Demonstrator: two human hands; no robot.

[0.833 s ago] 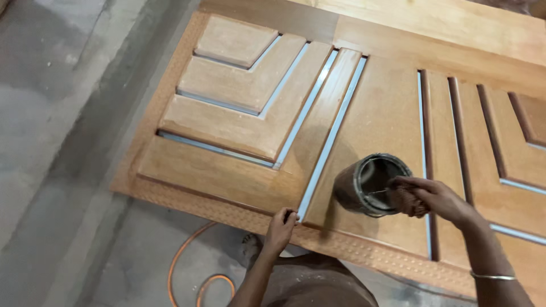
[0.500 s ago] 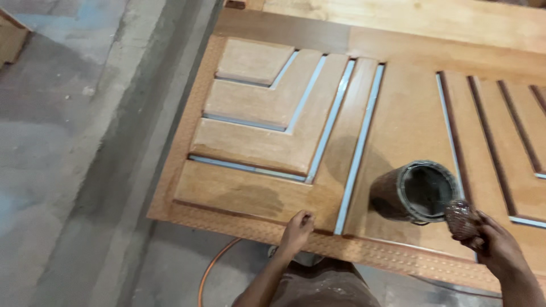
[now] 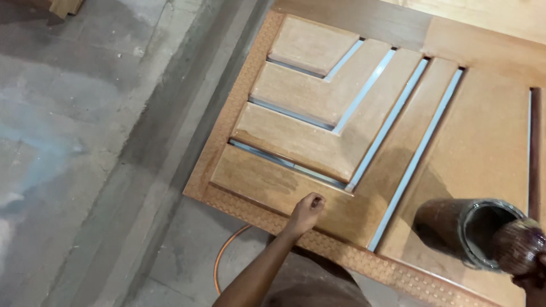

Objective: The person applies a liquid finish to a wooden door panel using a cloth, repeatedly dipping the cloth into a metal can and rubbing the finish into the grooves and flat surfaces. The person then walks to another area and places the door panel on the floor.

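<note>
A carved wooden door panel (image 3: 483, 136) lies flat, with angled raised boards and silver strips (image 3: 415, 159) set in its grooves. My left hand (image 3: 307, 211) rests on the door's near edge, fingers curled into a loose fist with nothing in them. At the lower right stands a round, dark-stained tin can (image 3: 475, 230), open at the top. My right hand (image 3: 532, 281), mostly cut off by the frame corner, grips a brown stained wad of cloth (image 3: 518, 246) held just over the can's right rim.
Grey concrete floor (image 3: 74, 142) spreads to the left, with a shallow step running along the door's left side. An orange hose (image 3: 224, 256) curves on the floor under the door's near edge. A wooden block (image 3: 62, 5) shows at the top left.
My right hand has drawn back from the can's mouth toward the lower right with the wad. The view has swung left, so door and can sit further right. The left hand stays on the edge.
</note>
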